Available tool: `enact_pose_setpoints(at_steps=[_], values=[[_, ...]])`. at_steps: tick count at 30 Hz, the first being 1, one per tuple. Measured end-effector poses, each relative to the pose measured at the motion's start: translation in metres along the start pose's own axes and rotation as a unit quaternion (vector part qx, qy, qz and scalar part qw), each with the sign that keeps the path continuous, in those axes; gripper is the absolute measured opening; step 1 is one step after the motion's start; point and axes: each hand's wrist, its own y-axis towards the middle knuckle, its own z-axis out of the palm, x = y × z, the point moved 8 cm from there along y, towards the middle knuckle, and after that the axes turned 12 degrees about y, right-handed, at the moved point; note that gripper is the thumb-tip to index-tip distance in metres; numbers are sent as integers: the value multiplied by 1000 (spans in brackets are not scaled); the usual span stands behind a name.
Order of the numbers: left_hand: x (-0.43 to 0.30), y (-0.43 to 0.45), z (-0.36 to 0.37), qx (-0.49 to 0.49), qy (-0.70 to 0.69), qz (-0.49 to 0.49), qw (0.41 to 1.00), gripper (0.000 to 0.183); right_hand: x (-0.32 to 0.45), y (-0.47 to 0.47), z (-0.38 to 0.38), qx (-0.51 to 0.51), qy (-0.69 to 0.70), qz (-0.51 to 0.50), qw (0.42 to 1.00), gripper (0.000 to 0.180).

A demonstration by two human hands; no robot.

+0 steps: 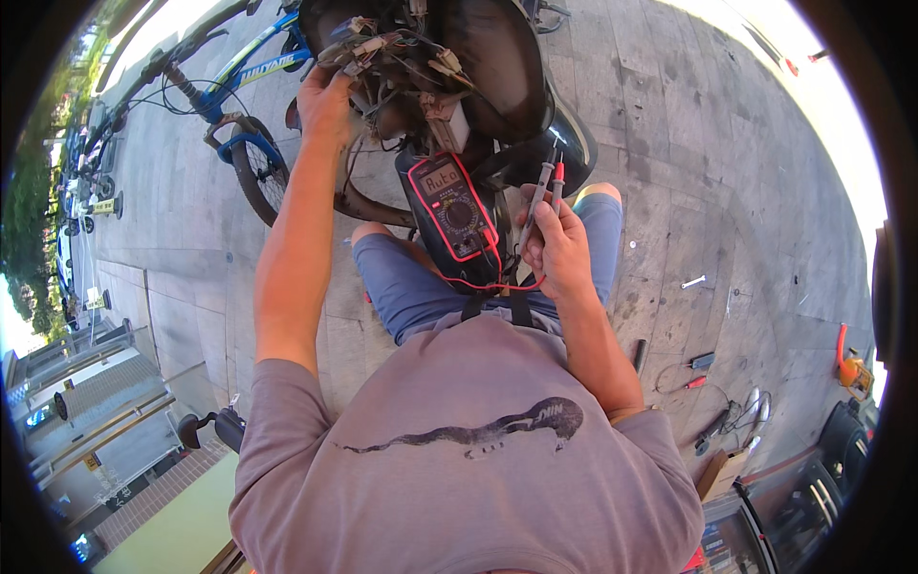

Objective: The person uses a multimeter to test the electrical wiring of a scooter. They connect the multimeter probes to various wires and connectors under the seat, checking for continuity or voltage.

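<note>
My left hand (326, 104) grips wiring at the left side of a bundle of wires with plastic connectors (369, 46). The bundle spills out of an opened, dusty black scooter-type vehicle body (495, 57). In my right hand (563, 244) are two multimeter test probes (546, 186), held side by side with their metal tips pointing up and away, touching nothing. A red-rimmed digital multimeter (453, 208) lies between my knees on a black part of the vehicle, its display switched on. A red test lead (473, 285) loops from it towards my right hand.
A blue bicycle (247, 140) stands at the left. On the paving to the right lie a wrench (693, 282), a dark tube-like piece (639, 354), cables (724, 416) and a cardboard box (721, 473). An orange-yellow container (852, 372) stands farther right.
</note>
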Motion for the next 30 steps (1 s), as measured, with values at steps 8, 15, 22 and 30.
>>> enact_pose_setpoints(at_steps=[8,15,22,30], values=[[-4,2,1,-1,-19,-11,1000,30,0,1,-1,10,13,4,1000,30],[-9,-7,7,15,-50,-22,998,26,-3,4,0,14,19,9,1000,30],[-10,-5,6,-13,-69,19,997,26,-4,5,-2,-9,-5,11,1000,27],[-5,-13,9,-49,-90,15,995,16,-10,3,4,2,-35,16,999,27]])
